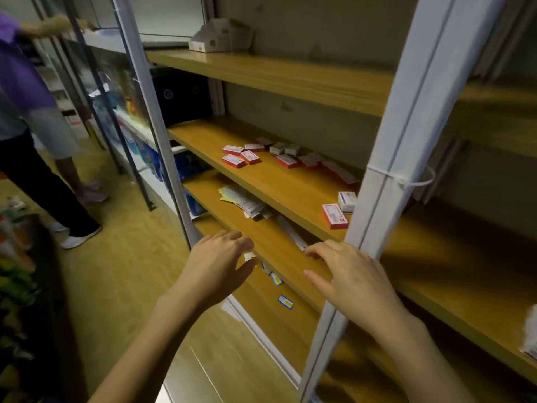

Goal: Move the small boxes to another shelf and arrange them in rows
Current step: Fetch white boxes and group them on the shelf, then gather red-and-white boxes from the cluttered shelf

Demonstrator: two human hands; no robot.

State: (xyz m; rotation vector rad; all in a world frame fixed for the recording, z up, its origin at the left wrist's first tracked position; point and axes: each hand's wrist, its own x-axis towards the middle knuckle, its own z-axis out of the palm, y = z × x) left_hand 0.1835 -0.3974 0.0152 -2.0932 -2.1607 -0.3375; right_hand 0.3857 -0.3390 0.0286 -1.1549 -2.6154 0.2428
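Note:
Several small red-and-white boxes (241,155) lie scattered on the middle wooden shelf (279,187). Two more boxes stand near its front edge beside the post: a red-bordered one (334,216) and a white-and-blue one (347,201). Small blue-and-yellow boxes (285,301) lie on a lower shelf. My left hand (216,264) hovers in front of the lower shelf with fingers relaxed, and holds nothing that I can make out. My right hand (347,273) reaches toward the shelf edge with fingers spread, empty.
A white metal post (386,175) with a cable tie stands right of my right hand. Papers (244,200) lie on the shelf below. A white carton (220,36) sits on the top shelf. A person in a purple shirt (26,82) stands left on the wooden floor.

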